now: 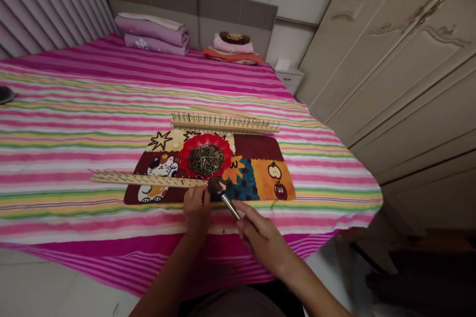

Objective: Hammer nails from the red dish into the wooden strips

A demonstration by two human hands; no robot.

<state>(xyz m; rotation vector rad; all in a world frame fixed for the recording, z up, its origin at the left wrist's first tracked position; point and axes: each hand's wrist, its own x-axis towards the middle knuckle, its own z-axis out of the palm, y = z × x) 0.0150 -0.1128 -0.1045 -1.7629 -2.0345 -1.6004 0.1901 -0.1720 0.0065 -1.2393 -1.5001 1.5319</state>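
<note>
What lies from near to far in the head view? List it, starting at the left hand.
Left hand → near wooden strip → red bowl → far wooden strip → folded purple blankets.

The left hand (197,213) and the right hand (260,237) are bare, with slim fingers. Behind each hand, the left forearm (167,277) and right forearm (312,287) are uncovered as far as they show, smooth and narrowing toward the wrist. Below the hands, between the forearms, lies dull dark grey cloth (238,302) with a rounded upper edge. Black cloth (284,299) shows beside it, below the right hand; the kind of garment is too dark to tell.
</note>
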